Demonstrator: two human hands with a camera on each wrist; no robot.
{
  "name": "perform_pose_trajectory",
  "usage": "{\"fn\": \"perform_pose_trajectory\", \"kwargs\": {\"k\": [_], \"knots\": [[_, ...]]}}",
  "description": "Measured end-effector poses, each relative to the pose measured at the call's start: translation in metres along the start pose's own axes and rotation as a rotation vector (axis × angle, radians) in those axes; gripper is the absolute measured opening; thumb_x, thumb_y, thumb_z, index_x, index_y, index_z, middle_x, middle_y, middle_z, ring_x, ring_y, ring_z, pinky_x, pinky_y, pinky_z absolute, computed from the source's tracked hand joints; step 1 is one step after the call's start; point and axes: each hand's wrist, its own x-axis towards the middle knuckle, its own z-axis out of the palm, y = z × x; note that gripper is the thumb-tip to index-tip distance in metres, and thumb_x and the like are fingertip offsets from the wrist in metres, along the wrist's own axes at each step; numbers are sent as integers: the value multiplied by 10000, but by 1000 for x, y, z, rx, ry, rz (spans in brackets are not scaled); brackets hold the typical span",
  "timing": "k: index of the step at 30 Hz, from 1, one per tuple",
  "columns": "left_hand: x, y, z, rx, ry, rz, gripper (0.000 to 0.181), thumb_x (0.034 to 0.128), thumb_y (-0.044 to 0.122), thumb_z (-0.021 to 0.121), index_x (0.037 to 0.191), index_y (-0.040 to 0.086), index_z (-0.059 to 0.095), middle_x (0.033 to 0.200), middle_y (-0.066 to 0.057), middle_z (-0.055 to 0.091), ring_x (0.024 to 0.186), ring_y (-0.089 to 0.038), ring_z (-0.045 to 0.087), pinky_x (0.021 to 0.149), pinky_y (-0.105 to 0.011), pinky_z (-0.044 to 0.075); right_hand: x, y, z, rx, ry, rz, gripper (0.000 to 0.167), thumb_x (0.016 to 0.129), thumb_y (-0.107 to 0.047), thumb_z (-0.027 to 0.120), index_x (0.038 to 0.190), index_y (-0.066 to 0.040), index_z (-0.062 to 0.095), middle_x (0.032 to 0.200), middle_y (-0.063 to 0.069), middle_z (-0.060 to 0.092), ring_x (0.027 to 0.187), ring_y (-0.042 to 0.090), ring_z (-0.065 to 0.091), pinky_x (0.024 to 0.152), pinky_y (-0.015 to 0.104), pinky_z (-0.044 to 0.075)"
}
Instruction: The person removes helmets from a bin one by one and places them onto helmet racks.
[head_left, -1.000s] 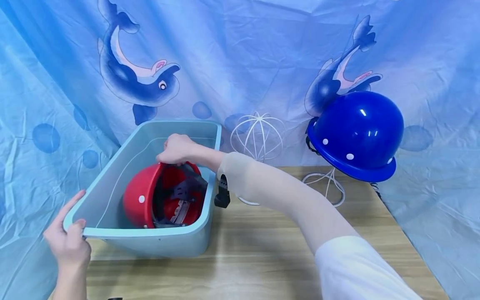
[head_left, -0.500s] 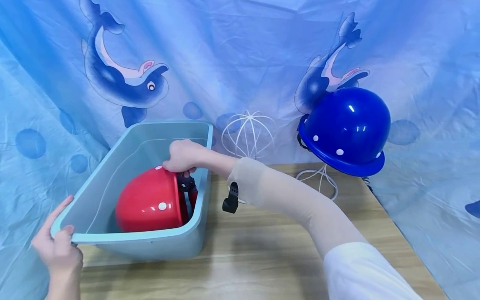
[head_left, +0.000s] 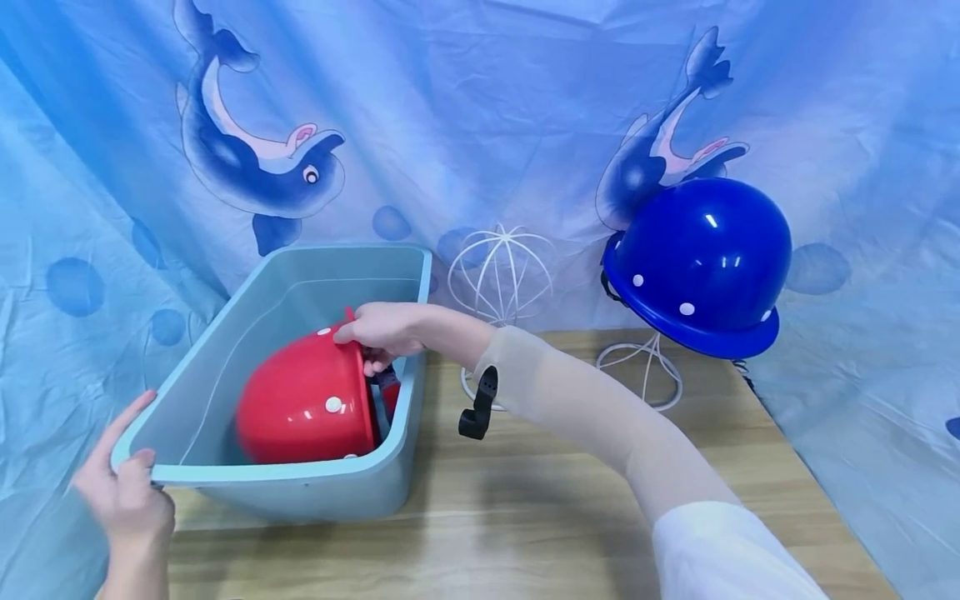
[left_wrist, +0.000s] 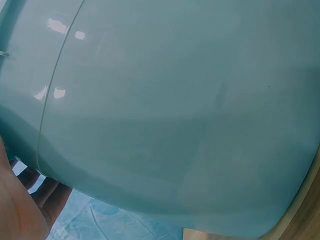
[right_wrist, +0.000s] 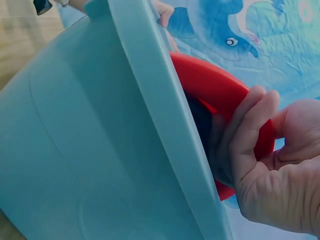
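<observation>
A red hard hat (head_left: 300, 400) with white dots lies on its side inside the light blue-green plastic tub (head_left: 262, 473), its dome to the left and its opening toward the tub's right wall. My right hand (head_left: 386, 331) pinches the hat's brim, thumb outside and fingers inside, as the right wrist view also shows on the red brim (right_wrist: 215, 82). Part of the dark inner harness shows beside the fingers. At the tub's near left corner, my left hand (head_left: 127, 500) grips the rim; in the left wrist view its fingers (left_wrist: 52, 200) are under the tub's outer wall.
A blue hard hat (head_left: 708, 262) sits tilted on a white wire stand (head_left: 658, 367) at the right. Behind my right forearm stands a second wire stand (head_left: 504, 237), bare. Blue dolphin-print cloth (head_left: 525, 100) hangs behind the wooden table (head_left: 525, 517).
The red hard hat has turned, so its opening, which faced me, now points right and the dome faces me. My right hand has stayed on the brim, shifting slightly right and down.
</observation>
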Motion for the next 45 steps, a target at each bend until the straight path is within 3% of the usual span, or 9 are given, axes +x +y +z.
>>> {"fn": "perform_pose_trajectory", "kwargs": {"k": [4, 7, 9, 12, 16, 28, 34, 40, 45], "knots": [[-1, -2, 2, -92, 10, -28, 637, 741, -113, 324, 1228, -131, 734, 1002, -7, 817, 806, -85, 717, 668, -131, 525, -2, 5, -3, 89, 34, -45, 241, 1127, -191, 490, 1223, 18, 562, 713, 111, 622, 547, 153, 561, 612, 234, 537], [0, -2, 4, -218, 32, 8, 642, 716, -112, 299, 1199, -188, 715, 973, -78, 818, 774, -114, 719, 651, -156, 528, -5, 5, -3, 189, 81, -104, 241, 1128, -170, 469, 1199, 39, 567, 728, 117, 639, 526, 146, 575, 592, 217, 542], [0, -2, 4, -239, 36, 49, 645, 704, -111, 290, 1184, -204, 711, 968, -95, 817, 773, -118, 719, 671, -166, 528, -8, 5, -3, 260, 121, -151, 217, 1123, -162, 480, 1188, 28, 562, 770, 121, 660, 530, 150, 598, 591, 212, 553], [1, -2, 4, -206, 38, 63, 647, 702, -108, 291, 1180, -195, 718, 972, -92, 818, 768, -111, 707, 684, -171, 525, -15, 7, -3, 379, 162, -235, 172, 1099, -143, 544, 1207, -10, 544, 901, 112, 681, 607, 171, 653, 618, 226, 583], [1, -1, 2, -115, 45, 8, 646, 721, -110, 305, 1201, -150, 736, 999, -38, 817, 786, -89, 697, 693, -152, 524, -24, 13, -4, 473, 191, -347, 228, 1063, -123, 614, 1268, -63, 534, 1056, 112, 687, 736, 208, 708, 665, 254, 613], [3, 0, 5, 18, 27, 3, 639, 757, -99, 333, 1229, -69, 763, 1052, 38, 807, 847, -72, 689, 739, -159, 502, -43, 31, -8, 483, 256, -700, 388, 1096, -121, 522, 1470, -33, 470, 1197, 195, 659, 643, 133, 667, 760, 241, 603], [3, 0, 4, 18, 15, -12, 654, 761, -101, 324, 1256, -68, 750, 1067, 61, 801, 857, -63, 683, 742, -155, 500, -50, 31, -6, 500, 284, -817, 345, 1095, -90, 496, 1431, -13, 485, 1060, 85, 692, 626, 122, 664, 721, 230, 593], [-1, 1, 0, 95, -2, -24, 638, 791, -98, 342, 1272, -32, 756, 1093, 108, 785, 883, -46, 674, 731, -121, 495, -60, 35, -6, 514, 316, -951, 242, 1093, -55, 447, 1329, -27, 493, 879, -2, 717, 590, 101, 656, 707, 212, 591], [0, 1, -2, 174, -17, 21, 632, 808, -85, 367, 1284, 27, 768, 1090, 169, 765, 858, -10, 673, 727, -98, 500, -72, 29, -9, 542, 362, -1085, 167, 1087, -39, 403, 1208, -32, 518, 752, -29, 714, 546, 83, 636, 636, 200, 562]]}}
